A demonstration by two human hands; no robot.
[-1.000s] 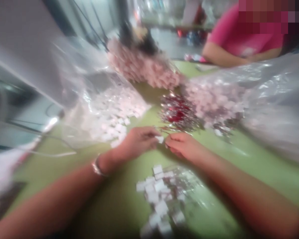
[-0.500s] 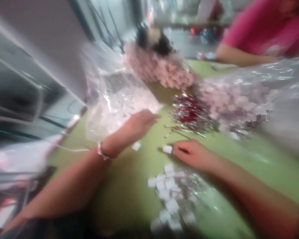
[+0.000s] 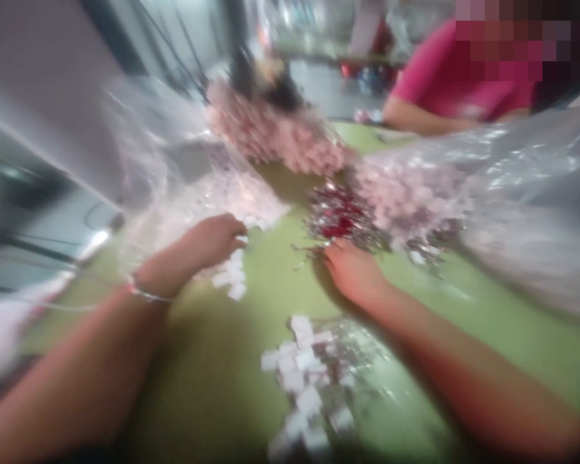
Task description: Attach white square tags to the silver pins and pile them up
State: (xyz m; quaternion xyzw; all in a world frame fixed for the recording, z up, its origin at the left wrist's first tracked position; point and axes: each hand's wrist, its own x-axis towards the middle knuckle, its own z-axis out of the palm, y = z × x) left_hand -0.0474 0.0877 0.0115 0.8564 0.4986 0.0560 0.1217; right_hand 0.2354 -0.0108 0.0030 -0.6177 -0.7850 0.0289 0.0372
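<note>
My left hand point(image 3: 215, 240) reaches over the small white square pieces point(image 3: 229, 274) at the mouth of a clear plastic bag point(image 3: 174, 193). Its fingers are pinched, with one white piece at the tips. Across the table my right hand point(image 3: 352, 267) has its fingertips pressed together at the near edge of a heap of red and silver thin stems point(image 3: 341, 216). A few loose stems lie by those fingertips; blur hides exactly what they grip. Between my forearms lies a pile of white squares point(image 3: 302, 374) with thin silvery stems attached.
Pink fluffy bunches point(image 3: 285, 132) stand at the back. A large clear bag point(image 3: 526, 212) with pale pink pieces fills the right side of the green table point(image 3: 207, 361). Beyond it sits a person in a pink shirt point(image 3: 468, 84). A grey panel point(image 3: 38, 77) rises at left.
Both hands were together at a white piece, then parted, leaving a white piece near my right hand. Now my left is back at the white pieces and my right has moved to the stems.
</note>
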